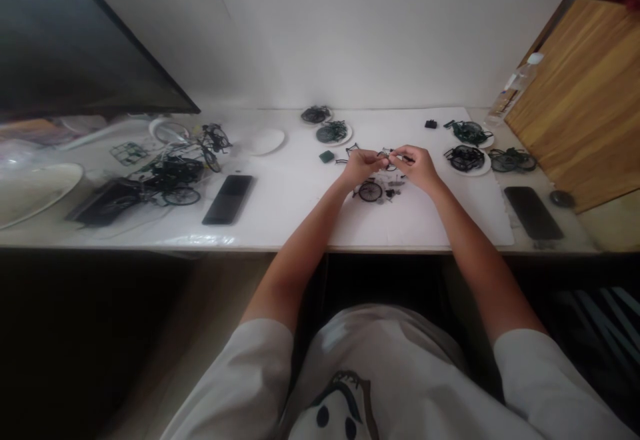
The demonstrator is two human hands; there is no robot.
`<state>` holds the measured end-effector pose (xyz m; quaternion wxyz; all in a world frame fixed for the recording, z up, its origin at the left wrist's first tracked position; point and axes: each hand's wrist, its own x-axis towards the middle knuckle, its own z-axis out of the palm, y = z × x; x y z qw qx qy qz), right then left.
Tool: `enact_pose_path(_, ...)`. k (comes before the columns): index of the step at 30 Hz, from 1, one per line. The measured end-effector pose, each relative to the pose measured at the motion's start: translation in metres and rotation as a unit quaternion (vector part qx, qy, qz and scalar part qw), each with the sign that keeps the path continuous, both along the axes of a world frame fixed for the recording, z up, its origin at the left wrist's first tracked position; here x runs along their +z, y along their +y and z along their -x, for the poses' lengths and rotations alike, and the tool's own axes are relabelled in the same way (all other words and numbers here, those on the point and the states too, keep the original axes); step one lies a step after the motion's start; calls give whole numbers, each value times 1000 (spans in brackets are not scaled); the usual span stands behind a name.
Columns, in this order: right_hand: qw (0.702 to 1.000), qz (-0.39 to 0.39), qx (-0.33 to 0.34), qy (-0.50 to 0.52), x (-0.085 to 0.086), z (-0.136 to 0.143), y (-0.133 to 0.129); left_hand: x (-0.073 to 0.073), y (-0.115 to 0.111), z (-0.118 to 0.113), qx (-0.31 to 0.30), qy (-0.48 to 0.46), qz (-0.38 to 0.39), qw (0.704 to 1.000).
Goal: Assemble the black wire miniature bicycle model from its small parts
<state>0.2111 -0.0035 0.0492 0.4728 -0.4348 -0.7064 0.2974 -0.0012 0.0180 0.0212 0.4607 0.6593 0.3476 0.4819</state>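
Right of frame centre, the left hand (361, 165) and right hand (416, 167) are pinching a small model-bicycle part (389, 167), while loose pieces (391, 193) below are lying unattached.

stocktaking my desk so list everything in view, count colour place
table: 1, pale, centre
sheet: 1, white, table
plates: about 5, white, back and right
bike parts: many, dark, plates and sheet
wheel: 1, black, sheet
blocks: 2, green and black, sheet
bikes: several, dark, left and right
phones: 2, black, left and right
screen: 1, black, left
dish: 1, white, left
bottle: 1, clear, back right
puck: 1, black, right
board: 1, brown, right
wall: 1, pale, back
shirt: 1, pale, bottom
left hand: 1, bare, centre
right hand: 1, bare, centre
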Motion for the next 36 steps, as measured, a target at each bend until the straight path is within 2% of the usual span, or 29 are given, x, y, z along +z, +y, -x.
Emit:
enact_pose_path(7,999,34,-9,-6,-4,-5,7,3,-2,-1,8,20,-36,999)
enact_pose_path(14,996,88,-10,23,-3,-5,5,3,-3,-1,2,23,-32,999)
enact_pose_path(24,998,57,-21,-19,3,-2,1,-1,-2,-1,14,52,1,999)
enact_pose_path(28,998,56,-19,-17,4,-1,0,1,-2,-1,16,47,29,998)
enact_pose_path(36,998,59,-13,-2,3,0,1,7,-5,-3,23,33,32,999)
